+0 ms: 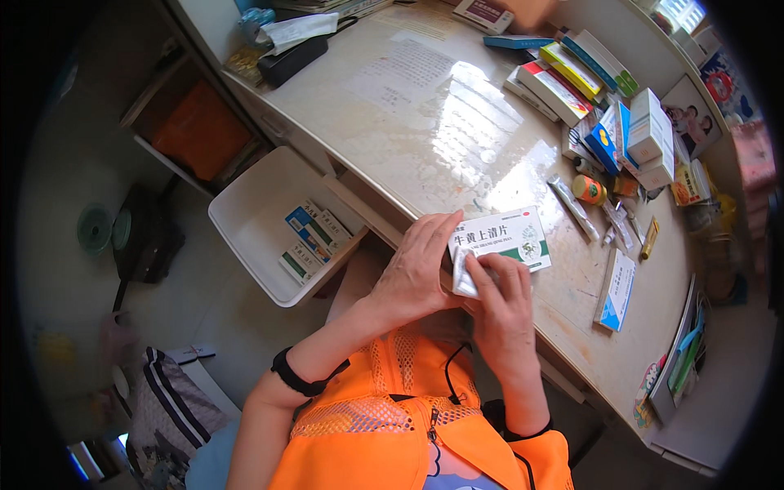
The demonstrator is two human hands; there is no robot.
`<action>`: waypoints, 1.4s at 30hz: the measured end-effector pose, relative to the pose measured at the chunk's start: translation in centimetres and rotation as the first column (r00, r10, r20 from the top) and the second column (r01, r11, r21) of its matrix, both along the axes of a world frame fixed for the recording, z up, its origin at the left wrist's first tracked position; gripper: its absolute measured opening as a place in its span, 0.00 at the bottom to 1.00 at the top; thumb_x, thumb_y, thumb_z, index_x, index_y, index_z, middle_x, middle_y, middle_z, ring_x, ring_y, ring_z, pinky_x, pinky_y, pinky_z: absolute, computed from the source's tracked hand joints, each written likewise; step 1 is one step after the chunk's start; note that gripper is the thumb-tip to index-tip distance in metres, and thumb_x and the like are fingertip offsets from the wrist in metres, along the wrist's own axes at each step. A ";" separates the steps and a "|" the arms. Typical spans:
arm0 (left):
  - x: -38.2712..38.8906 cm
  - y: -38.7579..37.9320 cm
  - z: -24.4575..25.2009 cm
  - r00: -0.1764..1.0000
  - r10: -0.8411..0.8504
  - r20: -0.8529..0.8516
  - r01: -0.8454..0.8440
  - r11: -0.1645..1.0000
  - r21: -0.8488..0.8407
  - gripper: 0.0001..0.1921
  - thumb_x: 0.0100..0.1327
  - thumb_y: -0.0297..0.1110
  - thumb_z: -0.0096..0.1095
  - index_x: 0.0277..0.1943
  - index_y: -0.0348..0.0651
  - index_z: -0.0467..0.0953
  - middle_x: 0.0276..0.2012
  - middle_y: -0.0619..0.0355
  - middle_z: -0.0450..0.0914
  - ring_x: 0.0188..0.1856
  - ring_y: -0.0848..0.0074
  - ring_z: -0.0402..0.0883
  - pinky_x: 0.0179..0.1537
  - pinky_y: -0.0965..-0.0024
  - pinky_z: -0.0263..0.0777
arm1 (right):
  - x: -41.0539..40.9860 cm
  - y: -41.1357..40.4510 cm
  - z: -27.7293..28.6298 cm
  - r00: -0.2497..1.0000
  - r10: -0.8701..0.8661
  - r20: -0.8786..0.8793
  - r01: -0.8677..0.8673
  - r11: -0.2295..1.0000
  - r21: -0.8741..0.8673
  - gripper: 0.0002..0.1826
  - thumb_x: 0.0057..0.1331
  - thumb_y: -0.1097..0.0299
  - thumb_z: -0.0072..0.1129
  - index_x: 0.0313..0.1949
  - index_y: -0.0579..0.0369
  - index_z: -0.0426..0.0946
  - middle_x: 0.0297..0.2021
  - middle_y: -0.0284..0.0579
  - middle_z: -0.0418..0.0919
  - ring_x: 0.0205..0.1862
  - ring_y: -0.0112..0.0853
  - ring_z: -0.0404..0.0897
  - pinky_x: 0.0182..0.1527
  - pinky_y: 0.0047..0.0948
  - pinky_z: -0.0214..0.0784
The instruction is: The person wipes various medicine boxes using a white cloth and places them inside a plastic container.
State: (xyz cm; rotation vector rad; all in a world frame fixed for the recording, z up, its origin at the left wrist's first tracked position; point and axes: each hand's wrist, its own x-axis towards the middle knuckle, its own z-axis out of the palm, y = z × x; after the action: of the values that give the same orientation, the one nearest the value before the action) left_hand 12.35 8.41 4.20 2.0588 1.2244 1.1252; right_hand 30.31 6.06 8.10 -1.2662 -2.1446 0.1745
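Observation:
At the desk's near edge my left hand (422, 263) holds a white and green medicine box (505, 236) by its left end. The fingers of my right hand (505, 300) press a crumpled white tissue or wipe (464, 272) against the front corner of that box. The palm side of both hands is hidden. Left of my hands, a white plastic bin (245, 214) holds several small medicine boxes (315, 236) in its right part.
Medicine boxes (557, 92), small bottles (589, 190) and tubes (574, 207) crowd the desk's right side. A blue and white box (615, 291) lies nearer. A black case (294, 60) sits at the back left of the desk (380, 141). An open drawer (367, 211) borders the bin.

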 end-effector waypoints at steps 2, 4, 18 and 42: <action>0.0 0.0 0.5 0.999 0.013 -0.038 -0.013 1.000 0.016 0.49 0.41 0.31 0.80 0.68 0.33 0.61 0.61 0.43 0.70 0.65 0.52 0.67 0.68 0.58 0.62 | 2.7 2.6 -0.4 0.986 -0.164 -0.017 0.165 0.981 0.101 0.20 0.49 0.88 0.58 0.43 0.59 0.82 0.40 0.48 0.75 0.44 0.44 0.74 0.44 0.40 0.72; -0.4 0.0 0.6 0.998 0.039 -0.044 -0.038 0.999 0.023 0.48 0.42 0.31 0.79 0.68 0.34 0.62 0.61 0.44 0.71 0.65 0.54 0.69 0.67 0.58 0.63 | 3.8 4.2 -0.6 0.964 -0.266 -0.009 0.265 0.958 0.113 0.20 0.51 0.88 0.56 0.44 0.59 0.82 0.39 0.47 0.74 0.43 0.43 0.74 0.43 0.39 0.71; -0.4 0.0 0.2 0.999 0.037 -0.027 -0.036 0.999 0.011 0.48 0.39 0.30 0.80 0.67 0.36 0.63 0.60 0.44 0.72 0.64 0.52 0.69 0.66 0.57 0.64 | -0.3 4.4 -0.8 0.988 -0.147 0.049 0.140 0.983 0.119 0.19 0.51 0.85 0.60 0.44 0.61 0.81 0.37 0.45 0.74 0.42 0.41 0.74 0.44 0.38 0.72; -0.5 -0.2 0.3 0.997 0.045 0.060 -0.040 0.995 -0.093 0.58 0.41 0.28 0.80 0.75 0.36 0.49 0.62 0.48 0.70 0.64 0.56 0.69 0.65 0.61 0.66 | -1.7 4.6 -0.5 0.989 0.114 -0.090 -0.107 0.991 0.077 0.19 0.47 0.84 0.62 0.41 0.55 0.82 0.36 0.43 0.76 0.41 0.41 0.75 0.42 0.37 0.73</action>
State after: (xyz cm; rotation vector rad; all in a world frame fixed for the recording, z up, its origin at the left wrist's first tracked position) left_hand 11.80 8.18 4.48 1.9246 1.2710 1.1222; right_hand 28.56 10.67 7.55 -1.0779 -2.1217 0.1975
